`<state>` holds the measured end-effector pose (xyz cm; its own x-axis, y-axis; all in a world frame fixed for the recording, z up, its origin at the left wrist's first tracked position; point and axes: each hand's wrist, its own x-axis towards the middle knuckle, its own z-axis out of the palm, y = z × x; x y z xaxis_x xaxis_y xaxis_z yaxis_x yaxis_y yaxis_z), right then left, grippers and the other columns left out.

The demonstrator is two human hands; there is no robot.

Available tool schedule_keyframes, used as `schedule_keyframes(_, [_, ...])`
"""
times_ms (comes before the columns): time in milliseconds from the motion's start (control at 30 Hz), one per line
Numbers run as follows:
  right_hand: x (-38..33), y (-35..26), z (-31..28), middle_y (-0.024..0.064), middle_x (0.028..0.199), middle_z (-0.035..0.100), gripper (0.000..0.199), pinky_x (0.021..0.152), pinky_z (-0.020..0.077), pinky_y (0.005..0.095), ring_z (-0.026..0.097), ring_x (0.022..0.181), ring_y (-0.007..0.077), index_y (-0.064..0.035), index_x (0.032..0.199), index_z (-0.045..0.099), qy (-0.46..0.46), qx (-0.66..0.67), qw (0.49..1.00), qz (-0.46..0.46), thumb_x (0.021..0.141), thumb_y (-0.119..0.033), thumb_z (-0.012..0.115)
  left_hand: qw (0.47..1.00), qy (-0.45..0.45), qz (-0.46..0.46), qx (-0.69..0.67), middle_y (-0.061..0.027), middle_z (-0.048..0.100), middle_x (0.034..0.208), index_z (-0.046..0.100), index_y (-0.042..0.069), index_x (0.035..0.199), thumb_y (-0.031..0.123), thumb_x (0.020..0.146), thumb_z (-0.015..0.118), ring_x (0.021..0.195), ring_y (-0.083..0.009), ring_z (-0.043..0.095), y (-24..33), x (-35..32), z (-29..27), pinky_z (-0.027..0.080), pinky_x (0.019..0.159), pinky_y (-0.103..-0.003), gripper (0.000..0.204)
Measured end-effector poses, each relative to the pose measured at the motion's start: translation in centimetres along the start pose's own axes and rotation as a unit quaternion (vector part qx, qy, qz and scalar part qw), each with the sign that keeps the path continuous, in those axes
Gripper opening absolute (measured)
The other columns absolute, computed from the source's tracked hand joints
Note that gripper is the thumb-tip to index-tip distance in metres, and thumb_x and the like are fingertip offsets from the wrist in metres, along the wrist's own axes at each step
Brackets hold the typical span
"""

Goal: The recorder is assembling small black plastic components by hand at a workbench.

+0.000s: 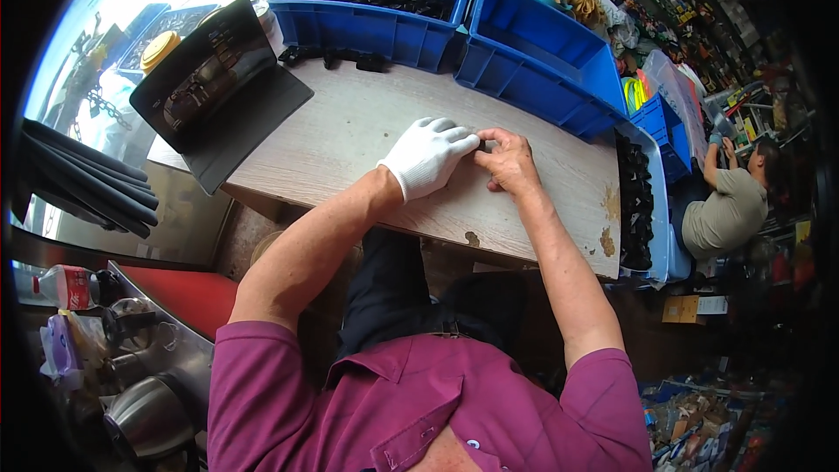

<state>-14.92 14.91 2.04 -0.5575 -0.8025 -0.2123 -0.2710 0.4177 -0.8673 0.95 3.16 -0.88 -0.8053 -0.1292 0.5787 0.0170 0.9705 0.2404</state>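
Note:
My left hand (427, 156), in a white knitted glove, meets my bare right hand (512, 162) above the middle of the pale wood-grain table (358, 157). Between their fingertips a small dark piece (482, 146) shows in part; its kind cannot be made out. Both hands are closed, with thumbs and fingers pinching around that piece. Beyond them, at the table's far edge, several small black parts (336, 59) lie in a row in front of a blue bin (363, 22) holding a heap of similar black pieces.
A second blue bin (542, 79) stands at the far right of the table. Beside the right edge, a light blue tray (660, 236) holds black parts. A tablet (205, 74) leans at the left. Another person (725, 210) sits at the right, near crowded shelves. A metal kettle (150, 415) stands lower left.

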Motion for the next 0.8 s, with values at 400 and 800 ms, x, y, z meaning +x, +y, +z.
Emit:
schedule_keyframes(400, [-4.0,0.9,-2.6,0.0046,0.07,0.062,0.037,0.043,0.0531,0.0312,0.054,0.04,0.013,-0.0019,0.11,0.065,0.0,0.138,0.987,0.087,0.081,-0.017,0.084,0.992,0.087,-0.092,-0.016,-0.018,0.07,0.115,0.066,0.003,0.121,0.012,0.089,0.068,0.102,-0.0403,0.065,0.0,-0.7,-0.2,0.053,0.089,-0.046,0.034])
schedule_keyframes(800, [-4.9,6.3,-20.7,0.0044,0.064,0.051,0.052,0.053,0.0615,0.0406,0.059,0.055,0.0198,-0.0067,0.126,0.062,0.512,0.254,0.82,-0.018,0.085,-0.03,0.085,0.996,0.064,-0.055,0.027,-0.0141,0.073,0.107,0.072,0.005,0.104,0.011,0.086,0.067,0.103,-0.0362,0.066,0.5,-0.4,0.2,0.053,0.091,-0.046,0.019])
